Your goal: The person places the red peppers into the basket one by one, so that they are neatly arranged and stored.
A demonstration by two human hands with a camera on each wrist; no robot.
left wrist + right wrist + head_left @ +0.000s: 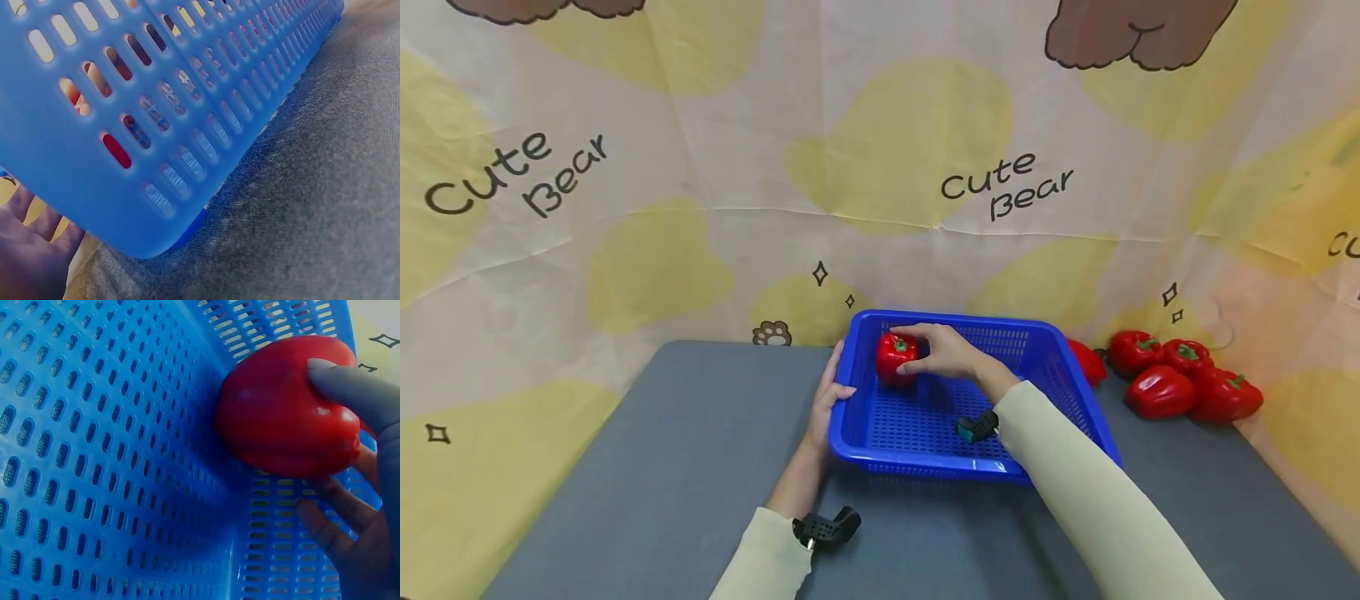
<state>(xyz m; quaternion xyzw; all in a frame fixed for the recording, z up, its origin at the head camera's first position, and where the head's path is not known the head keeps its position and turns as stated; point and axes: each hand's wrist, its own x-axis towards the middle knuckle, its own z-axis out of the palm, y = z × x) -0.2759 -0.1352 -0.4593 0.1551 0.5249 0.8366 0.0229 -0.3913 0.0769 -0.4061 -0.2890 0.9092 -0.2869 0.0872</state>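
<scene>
A red bell pepper (893, 360) with a green stem is in the far left corner of a blue plastic basket (925, 461). My right hand (946, 350) reaches over the basket and grips this pepper. In the right wrist view, the thumb lies on one side of the pepper (281, 406), and the other fingers are partly hidden beyond it. My left hand (824, 404) holds the basket's left side, thumb over the rim and fingers along the outer wall. Through the slots of the basket wall (125, 212), the left wrist view shows bits of red.
To the right of the basket, several red bell peppers (1161, 392) lie grouped on the grey table (700, 433). One more red pepper (1086, 362) is partly hidden behind the basket's right rim. A printed cloth (880, 150) hangs behind the table.
</scene>
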